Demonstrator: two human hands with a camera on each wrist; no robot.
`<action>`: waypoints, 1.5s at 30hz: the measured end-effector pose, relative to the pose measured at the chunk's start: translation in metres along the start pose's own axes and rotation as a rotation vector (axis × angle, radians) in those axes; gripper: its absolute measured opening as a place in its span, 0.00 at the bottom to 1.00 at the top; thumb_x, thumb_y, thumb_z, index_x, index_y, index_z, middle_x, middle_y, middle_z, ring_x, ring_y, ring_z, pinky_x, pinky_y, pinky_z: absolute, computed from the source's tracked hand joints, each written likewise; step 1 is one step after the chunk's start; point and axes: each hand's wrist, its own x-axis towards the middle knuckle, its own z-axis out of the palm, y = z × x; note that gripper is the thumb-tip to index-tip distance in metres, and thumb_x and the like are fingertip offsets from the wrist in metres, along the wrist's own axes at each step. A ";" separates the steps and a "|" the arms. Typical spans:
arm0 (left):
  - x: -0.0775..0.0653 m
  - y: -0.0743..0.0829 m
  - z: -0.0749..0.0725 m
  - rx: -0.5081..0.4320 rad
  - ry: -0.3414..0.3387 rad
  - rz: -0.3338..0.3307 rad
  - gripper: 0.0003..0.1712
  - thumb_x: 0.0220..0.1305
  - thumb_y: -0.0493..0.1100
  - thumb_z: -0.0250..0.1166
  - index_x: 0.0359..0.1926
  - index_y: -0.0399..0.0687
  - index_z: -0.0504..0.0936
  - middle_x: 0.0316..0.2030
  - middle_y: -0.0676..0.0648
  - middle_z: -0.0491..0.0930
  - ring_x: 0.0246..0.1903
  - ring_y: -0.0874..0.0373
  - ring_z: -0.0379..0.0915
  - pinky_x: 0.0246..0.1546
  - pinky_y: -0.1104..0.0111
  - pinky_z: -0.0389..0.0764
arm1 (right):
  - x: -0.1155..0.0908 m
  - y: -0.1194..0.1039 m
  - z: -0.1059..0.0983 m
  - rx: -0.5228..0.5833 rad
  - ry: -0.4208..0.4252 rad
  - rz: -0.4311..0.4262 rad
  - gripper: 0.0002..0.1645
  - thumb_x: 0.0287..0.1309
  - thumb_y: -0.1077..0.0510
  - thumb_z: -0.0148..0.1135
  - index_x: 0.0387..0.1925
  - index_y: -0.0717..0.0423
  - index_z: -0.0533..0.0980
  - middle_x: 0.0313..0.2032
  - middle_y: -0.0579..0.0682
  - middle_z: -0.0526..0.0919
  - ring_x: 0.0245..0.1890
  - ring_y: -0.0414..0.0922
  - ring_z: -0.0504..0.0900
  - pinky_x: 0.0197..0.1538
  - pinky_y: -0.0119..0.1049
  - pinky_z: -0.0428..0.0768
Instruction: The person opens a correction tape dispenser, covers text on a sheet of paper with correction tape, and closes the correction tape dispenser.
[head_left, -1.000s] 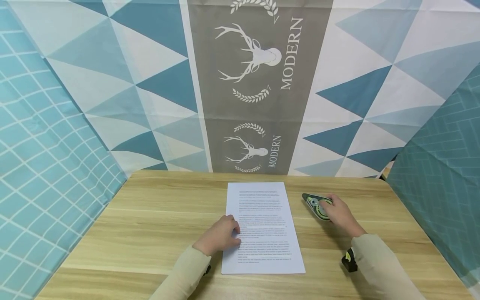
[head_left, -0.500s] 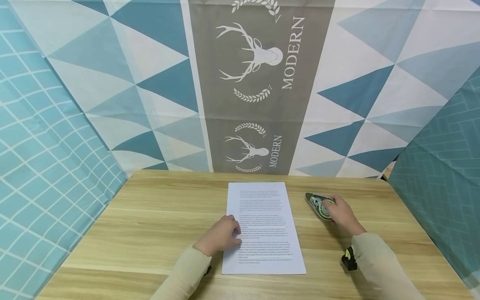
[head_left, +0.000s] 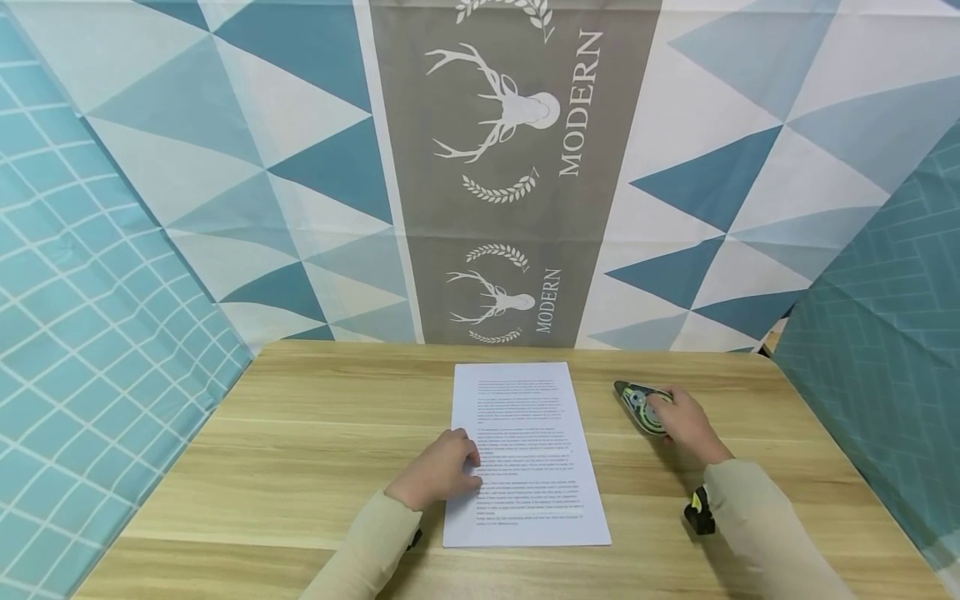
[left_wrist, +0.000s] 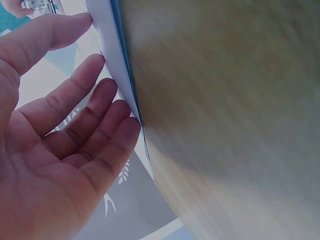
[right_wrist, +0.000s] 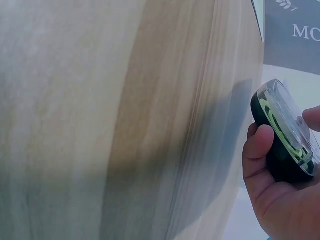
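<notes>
In the head view a printed sheet of paper (head_left: 528, 458) lies on the wooden table, long side running away from me. My left hand (head_left: 437, 472) rests at its left edge; in the left wrist view the loosely bent fingertips (left_wrist: 131, 131) and thumb touch the paper, with nothing gripped. To the right of the sheet, my right hand (head_left: 688, 423) holds a correction tape dispenser (head_left: 639, 407), dark with green parts under a clear cover, its narrow tip pointing up and left. The right wrist view shows thumb and fingers pinching the correction tape (right_wrist: 282, 145) from both sides, above its shadow.
The wooden table (head_left: 300, 450) reaches back to a hanging patterned cloth (head_left: 517, 208) with deer heads. Blue tiled cloths stand at the left (head_left: 97, 300) and right (head_left: 885, 333) sides.
My right hand has shifted slightly right and away from the sheet with the correction tape. The left hand and the paper have stayed in place.
</notes>
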 end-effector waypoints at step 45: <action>0.001 -0.003 0.002 -0.014 0.004 0.000 0.09 0.45 0.42 0.69 0.27 0.42 0.80 0.27 0.51 0.70 0.27 0.61 0.60 0.29 0.72 0.66 | 0.007 0.008 -0.004 -0.051 -0.008 0.046 0.39 0.67 0.44 0.36 0.63 0.74 0.53 0.48 0.70 0.68 0.36 0.52 0.74 0.31 0.40 0.78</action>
